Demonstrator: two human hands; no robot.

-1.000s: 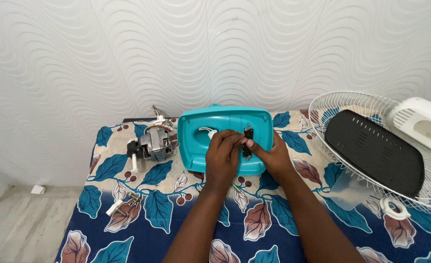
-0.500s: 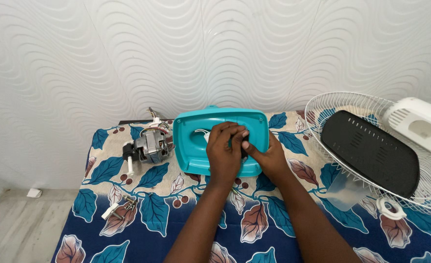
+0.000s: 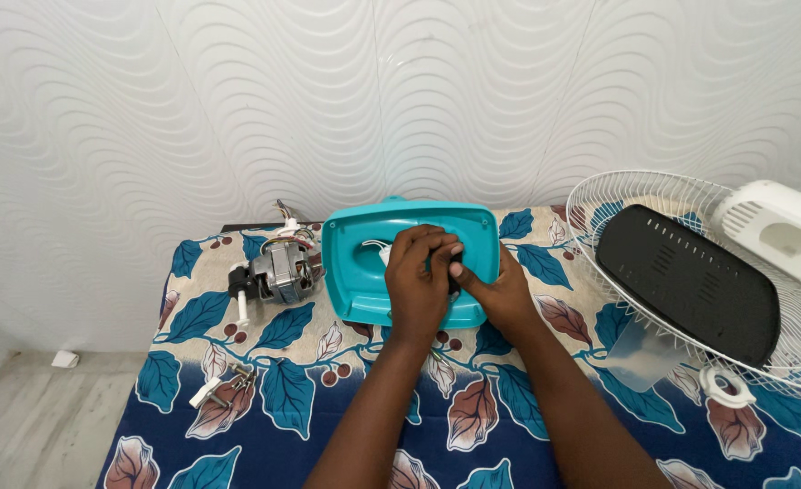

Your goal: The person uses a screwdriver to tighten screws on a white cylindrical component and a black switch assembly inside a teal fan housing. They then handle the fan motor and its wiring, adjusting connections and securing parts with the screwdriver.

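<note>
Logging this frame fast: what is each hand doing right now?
Left hand: fingers curled on a small black part over the teal housing.
Right hand: pinching the same part.

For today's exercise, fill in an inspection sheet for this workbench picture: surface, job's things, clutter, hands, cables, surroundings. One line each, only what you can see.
Surface: table under a floral cloth, blue with leaves.
Job's things: teal plastic base, hollow side up; small dark part between the fingers, kind unclear.
Clutter: electric motor; screws near a white piece; wire fan guard holding a black plate; white housing; white ring.
Hands: left hand and right hand both over the base, pinching the dark part.
Cables: short wires on the motor.
Surroundings: white wavy-patterned wall; pale floor.
</note>
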